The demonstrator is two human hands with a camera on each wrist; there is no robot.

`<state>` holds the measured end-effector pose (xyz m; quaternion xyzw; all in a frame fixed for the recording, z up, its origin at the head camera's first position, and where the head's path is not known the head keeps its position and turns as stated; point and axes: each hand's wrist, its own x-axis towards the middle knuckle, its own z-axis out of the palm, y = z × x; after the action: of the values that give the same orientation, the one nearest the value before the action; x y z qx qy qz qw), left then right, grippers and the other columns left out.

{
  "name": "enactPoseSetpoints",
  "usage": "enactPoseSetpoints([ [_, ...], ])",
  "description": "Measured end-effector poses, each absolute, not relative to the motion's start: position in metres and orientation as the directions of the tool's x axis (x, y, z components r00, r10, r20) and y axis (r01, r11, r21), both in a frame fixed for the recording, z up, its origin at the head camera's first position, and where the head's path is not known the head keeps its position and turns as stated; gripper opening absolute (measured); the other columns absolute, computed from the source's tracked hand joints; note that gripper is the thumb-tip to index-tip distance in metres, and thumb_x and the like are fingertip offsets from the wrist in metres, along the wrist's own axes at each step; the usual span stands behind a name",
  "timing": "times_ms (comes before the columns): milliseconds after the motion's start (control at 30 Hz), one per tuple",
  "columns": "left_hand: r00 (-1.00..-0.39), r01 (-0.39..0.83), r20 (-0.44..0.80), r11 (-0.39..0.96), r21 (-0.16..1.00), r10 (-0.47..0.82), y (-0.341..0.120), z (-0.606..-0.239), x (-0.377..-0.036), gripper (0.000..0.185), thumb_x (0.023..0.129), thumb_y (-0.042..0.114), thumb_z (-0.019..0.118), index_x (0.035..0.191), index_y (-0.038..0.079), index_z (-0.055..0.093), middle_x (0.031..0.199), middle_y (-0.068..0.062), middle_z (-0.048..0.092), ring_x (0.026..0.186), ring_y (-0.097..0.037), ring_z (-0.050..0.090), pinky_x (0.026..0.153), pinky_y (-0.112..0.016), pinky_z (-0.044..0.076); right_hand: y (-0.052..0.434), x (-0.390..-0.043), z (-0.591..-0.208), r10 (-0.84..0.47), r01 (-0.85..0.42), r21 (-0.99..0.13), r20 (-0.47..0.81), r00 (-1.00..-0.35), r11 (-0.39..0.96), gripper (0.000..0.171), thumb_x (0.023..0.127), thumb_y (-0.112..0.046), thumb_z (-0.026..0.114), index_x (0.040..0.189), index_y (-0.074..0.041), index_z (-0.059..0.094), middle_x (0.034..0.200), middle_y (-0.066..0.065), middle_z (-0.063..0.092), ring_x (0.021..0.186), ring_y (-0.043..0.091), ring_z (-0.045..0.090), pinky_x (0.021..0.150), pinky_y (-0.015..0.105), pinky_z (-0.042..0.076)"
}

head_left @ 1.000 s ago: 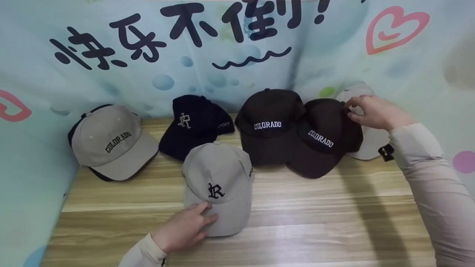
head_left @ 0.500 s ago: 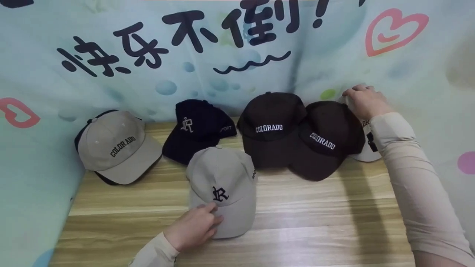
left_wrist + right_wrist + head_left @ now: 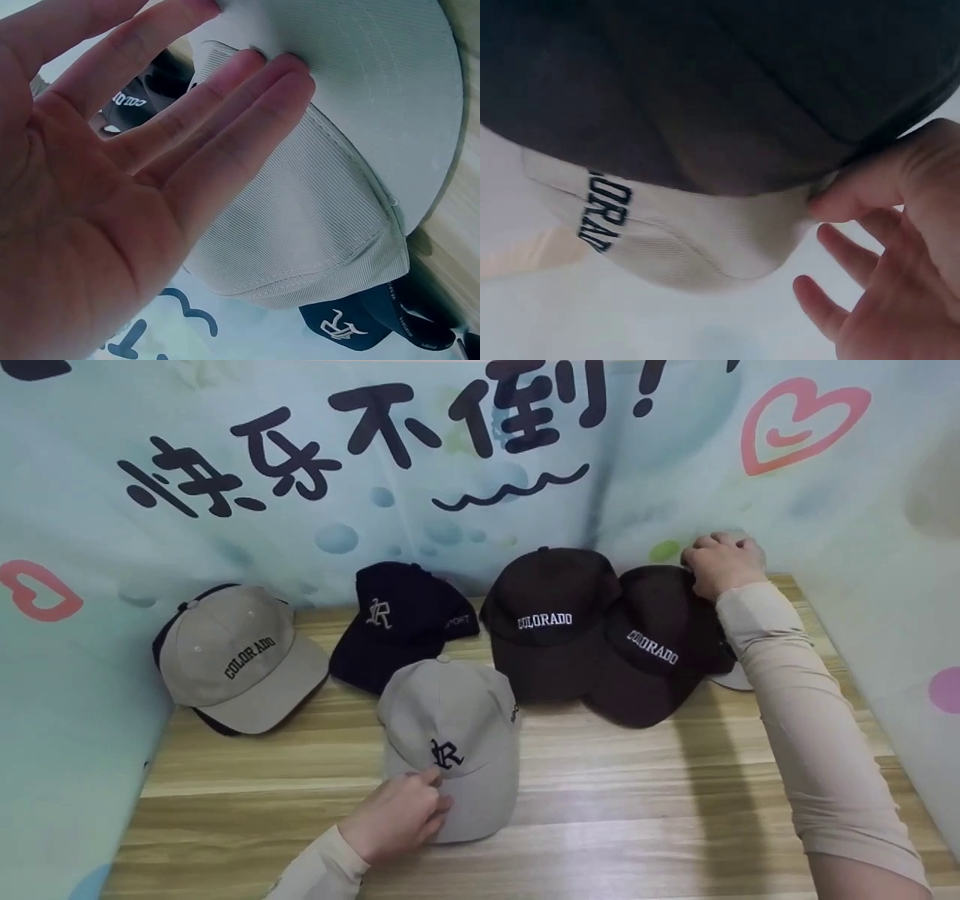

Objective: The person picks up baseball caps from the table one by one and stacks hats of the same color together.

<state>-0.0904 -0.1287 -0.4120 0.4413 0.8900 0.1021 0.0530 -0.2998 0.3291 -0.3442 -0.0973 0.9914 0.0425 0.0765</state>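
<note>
One pale-blue printed backdrop (image 3: 825, 517) stands behind a wood-grain table (image 3: 615, 817) of baseball caps, among them a light-gray cap (image 3: 450, 709) embroidered with an R, nearest the viewer, and, at back right, a dark-brown Colorado cap (image 3: 656, 611) overlapping a cream lettered cap (image 3: 712, 240). The left hand (image 3: 397, 814) rests on the light-gray cap's brim, its fingers nearly straight, some apart and some together. The right hand (image 3: 724, 562) is behind the dark-brown Colorado cap, one digit touching the cream lettered cap, others spread; whether it pinches cannot be told.
</note>
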Motion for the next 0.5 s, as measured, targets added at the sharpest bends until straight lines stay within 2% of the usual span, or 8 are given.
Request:
enactPoseSetpoints([
  [67, -0.6, 0.778, 0.002, 0.583, 0.234, 0.8, -0.129, -0.412, -0.091, 0.017, 0.082, 0.008, 0.069, 0.067, 0.01, 0.062, 0.08, -0.007, 0.054, 0.052, -0.017, 0.049, 0.046, -0.03, 0.041, 0.328, -0.3, -0.341, -0.193, -0.204, 0.084, -0.125, -0.973, 0.975, 0.027, 0.092, -0.003, 0.053, 0.117, 0.004, 0.059, 0.12, 0.029, 0.047, 0.119, 0.049, 0.035, 0.094, 0.067, 0.026],
  [167, -0.591, 0.786, 0.011, 0.573, 0.231, 0.806, -0.129, -0.413, -0.092, 0.018, 0.082, 0.008, 0.069, 0.065, 0.011, 0.062, 0.078, -0.006, 0.053, 0.051, -0.015, 0.047, 0.044, -0.029, 0.039, 0.329, -0.301, -0.335, -0.177, -0.184, 0.072, -0.098, -0.979, 0.98, 0.021, 0.092, -0.004, 0.054, 0.109, 0.006, 0.061, 0.112, 0.03, 0.045, 0.114, 0.051, 0.034, 0.099, 0.07, 0.015],
  [267, -0.586, 0.795, 0.026, 0.569, 0.21, 0.81, -0.129, -0.415, -0.093, 0.017, 0.082, 0.011, 0.069, 0.066, 0.011, 0.063, 0.078, -0.006, 0.054, 0.052, -0.016, 0.048, 0.045, -0.029, 0.039, 0.33, -0.302, -0.328, -0.136, -0.141, 0.046, -0.09, -0.987, 0.989, 0.016, 0.092, -0.006, 0.051, 0.093, 0.006, 0.062, 0.106, 0.03, 0.044, 0.112, 0.052, 0.032, 0.1, 0.072, 0.004],
  [367, -0.587, 0.797, 0.029, 0.572, 0.191, 0.809, -0.129, -0.415, -0.094, 0.018, 0.082, 0.013, 0.07, 0.065, 0.012, 0.063, 0.079, -0.006, 0.054, 0.053, -0.018, 0.049, 0.045, -0.03, 0.04, 0.331, -0.302, -0.323, -0.114, -0.117, 0.04, -0.07, -0.991, 0.992, 0.022, 0.092, -0.012, 0.053, 0.078, 0.004, 0.059, 0.099, 0.029, 0.046, 0.108, 0.05, 0.034, 0.099, 0.072, 0.001],
  [500, -0.593, 0.792, 0.01, 0.581, 0.185, 0.805, -0.128, -0.413, -0.093, 0.019, 0.083, 0.014, 0.069, 0.066, 0.011, 0.062, 0.079, -0.007, 0.054, 0.053, -0.019, 0.049, 0.045, -0.031, 0.039, 0.336, -0.3, -0.313, -0.122, -0.125, 0.058, -0.06, -0.991, 0.99, 0.019, 0.089, -0.005, 0.051, 0.075, 0.005, 0.057, 0.092, 0.028, 0.048, 0.106, 0.05, 0.036, 0.098, 0.073, 0.001],
])
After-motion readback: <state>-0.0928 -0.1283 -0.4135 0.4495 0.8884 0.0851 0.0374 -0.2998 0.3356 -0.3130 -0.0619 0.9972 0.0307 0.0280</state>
